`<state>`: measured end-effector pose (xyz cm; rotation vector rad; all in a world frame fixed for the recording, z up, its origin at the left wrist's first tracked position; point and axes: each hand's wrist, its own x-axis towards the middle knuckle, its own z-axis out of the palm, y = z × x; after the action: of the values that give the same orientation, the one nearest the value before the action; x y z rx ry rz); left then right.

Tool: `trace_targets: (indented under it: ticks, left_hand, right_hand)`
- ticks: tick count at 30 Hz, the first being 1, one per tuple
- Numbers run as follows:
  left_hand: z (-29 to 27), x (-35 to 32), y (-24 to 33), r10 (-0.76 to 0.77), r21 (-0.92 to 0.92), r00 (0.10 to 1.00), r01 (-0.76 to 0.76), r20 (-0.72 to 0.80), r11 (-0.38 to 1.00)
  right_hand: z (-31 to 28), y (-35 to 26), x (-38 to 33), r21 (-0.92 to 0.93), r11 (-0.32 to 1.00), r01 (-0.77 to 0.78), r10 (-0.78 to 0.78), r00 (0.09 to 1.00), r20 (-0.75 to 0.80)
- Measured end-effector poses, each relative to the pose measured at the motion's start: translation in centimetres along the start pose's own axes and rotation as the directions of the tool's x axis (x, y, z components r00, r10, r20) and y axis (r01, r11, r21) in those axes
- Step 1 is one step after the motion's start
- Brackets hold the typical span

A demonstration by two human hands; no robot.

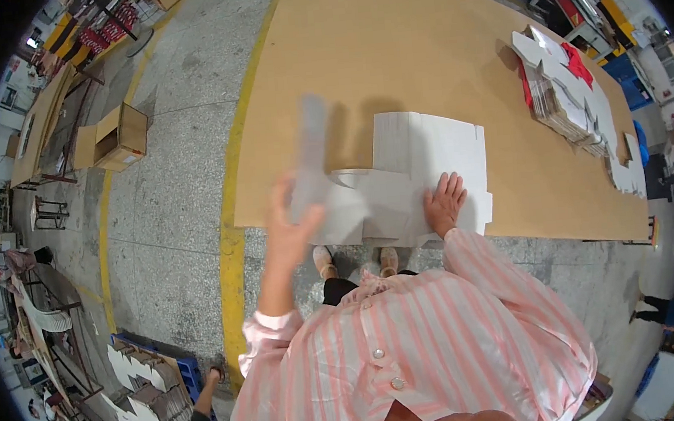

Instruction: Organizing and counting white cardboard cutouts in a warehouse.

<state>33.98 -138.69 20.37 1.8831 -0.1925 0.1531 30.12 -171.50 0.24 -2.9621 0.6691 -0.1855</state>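
Note:
A flat white cardboard blank, cut like an unfolded box, lies on the brown tabletop in front of me. My right hand rests palm down on its right part, fingers spread. At the blank's left side my left hand grips a raised greyish-white cardboard flap, with the thumb in front and the other fingers at its left edge. Both flap and left hand are smeared by motion. Whether this flap is joined to the blank or is a separate piece I cannot tell.
The large brown table reaches away from me. At its right lies a stack of white die-cut cardboard with a red cloth. An open brown carton stands at left. More cardboard stacks and another person's arm show lower left.

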Motion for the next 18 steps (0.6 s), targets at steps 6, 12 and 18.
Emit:
trace_targets:
  ticks: [6,12,18]
  left_hand:
    - [-10.6,-0.3,-14.9,-0.652,-0.821,0.758,0.367,-0.01,0.438]
    - [-10.3,-2.0,-27.2,-0.725,-0.71,0.683,0.465,-0.094,0.53]
    - [-9.6,-0.4,-15.7,-0.536,-0.278,0.785,0.464,-0.312,0.841]
  right_hand:
    - [2.2,-1.2,0.4,-0.142,0.97,0.2,-0.22,0.965,-0.146]
    - [3.7,1.0,-0.5,-0.607,0.792,0.068,-0.386,0.826,-0.411]
    - [3.1,2.2,-0.5,-0.31,0.937,0.161,-0.228,0.954,-0.194]
